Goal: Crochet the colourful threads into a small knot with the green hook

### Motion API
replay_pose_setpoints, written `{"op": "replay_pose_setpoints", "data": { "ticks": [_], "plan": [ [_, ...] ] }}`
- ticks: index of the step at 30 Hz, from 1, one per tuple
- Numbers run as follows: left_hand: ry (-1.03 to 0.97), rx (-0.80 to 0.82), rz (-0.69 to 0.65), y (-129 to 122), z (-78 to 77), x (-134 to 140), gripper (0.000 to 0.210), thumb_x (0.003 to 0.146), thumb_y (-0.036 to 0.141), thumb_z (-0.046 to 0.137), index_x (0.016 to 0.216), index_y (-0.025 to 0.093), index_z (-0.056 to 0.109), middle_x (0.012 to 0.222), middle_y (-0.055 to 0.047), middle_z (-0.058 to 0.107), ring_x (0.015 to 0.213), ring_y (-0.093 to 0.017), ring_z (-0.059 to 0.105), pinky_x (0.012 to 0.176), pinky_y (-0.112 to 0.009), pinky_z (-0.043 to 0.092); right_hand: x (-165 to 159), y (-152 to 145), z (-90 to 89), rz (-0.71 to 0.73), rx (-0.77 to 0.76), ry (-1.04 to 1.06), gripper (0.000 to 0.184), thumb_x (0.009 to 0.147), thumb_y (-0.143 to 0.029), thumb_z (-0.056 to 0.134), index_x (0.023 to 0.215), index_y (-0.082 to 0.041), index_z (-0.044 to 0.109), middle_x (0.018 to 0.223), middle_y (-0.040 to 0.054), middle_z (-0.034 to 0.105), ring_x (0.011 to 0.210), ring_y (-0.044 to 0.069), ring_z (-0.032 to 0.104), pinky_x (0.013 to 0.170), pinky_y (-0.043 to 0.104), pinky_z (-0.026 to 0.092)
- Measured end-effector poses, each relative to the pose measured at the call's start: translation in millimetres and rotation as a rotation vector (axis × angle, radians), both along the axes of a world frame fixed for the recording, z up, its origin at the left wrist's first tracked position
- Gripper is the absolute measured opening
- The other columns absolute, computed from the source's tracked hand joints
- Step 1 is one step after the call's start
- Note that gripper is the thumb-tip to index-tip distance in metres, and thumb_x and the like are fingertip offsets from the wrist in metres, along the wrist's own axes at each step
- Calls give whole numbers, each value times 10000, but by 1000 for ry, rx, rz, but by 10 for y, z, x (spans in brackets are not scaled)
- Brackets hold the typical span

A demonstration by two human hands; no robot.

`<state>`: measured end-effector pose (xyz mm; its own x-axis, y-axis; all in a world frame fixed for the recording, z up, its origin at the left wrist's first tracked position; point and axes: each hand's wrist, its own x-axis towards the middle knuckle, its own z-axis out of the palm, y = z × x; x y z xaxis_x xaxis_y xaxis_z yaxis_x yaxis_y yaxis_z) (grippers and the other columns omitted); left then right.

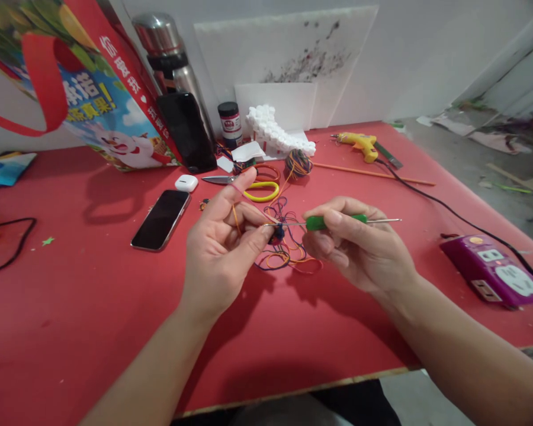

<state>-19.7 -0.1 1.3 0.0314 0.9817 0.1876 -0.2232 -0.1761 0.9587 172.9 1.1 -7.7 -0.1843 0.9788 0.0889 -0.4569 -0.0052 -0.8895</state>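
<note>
Left hand pinches the dark piece, well in from the near edge of the surface; right hand grips the hook; little looks worked, loose yarn and ball seemingly left

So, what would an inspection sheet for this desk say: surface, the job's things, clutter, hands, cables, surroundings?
Surface: red tabletop; small green star on it.
Job's things: green-handled tool, small dark piece, loose coloured thread, thread ball.
Clutter: flat-lying phone, white case, scissors, yellow glue gun.
Hands: left hand pinches the dark piece; right hand grips the tool's handle in its fingers.
Cables: black cord from the glue gun, passing a purple socket box; another cable far left.
Surroundings: pale wall; floor with scraps.
</note>
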Motion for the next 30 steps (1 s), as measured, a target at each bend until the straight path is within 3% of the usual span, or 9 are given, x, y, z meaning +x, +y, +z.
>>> {"op": "replay_pose_setpoints", "data": {
  "ticks": [8,13,17,30],
  "plan": [
    [85,31,90,-39,40,37,463,868,146,844,1303,291,776,849,-2,708,786,-160,658,692,-284,563,42,-79,-26,-151,141,-140,42,881,-237,858,849,-249,834,613,-18,715,469,120,573,398,241,445],
    [139,87,145,-70,79,71,513,884,161,829,1375,264,727,864,-17,708,825,-185,683,750,-304,590,53,-130,-28,-278,286,-322,87,890,-157,805,898,-222,862,624,-5,703,495,132,591,460,284,498],
    [149,65,153,-68,84,77,632,878,165,840,1474,279,663,868,-16,712,763,-171,648,704,-299,581,21,-163,4,-358,392,-436,154,899,-110,772,923,-224,873,642,-3,715,520,137,614,493,290,524],
    [121,48,170,-39,54,49,597,862,162,875,1422,267,698,876,-1,749,797,-155,699,720,-269,597,24,-172,3,-355,493,-435,266,927,-56,734,1018,-259,881,744,6,774,592,144,657,543,299,524]
  ]
}}
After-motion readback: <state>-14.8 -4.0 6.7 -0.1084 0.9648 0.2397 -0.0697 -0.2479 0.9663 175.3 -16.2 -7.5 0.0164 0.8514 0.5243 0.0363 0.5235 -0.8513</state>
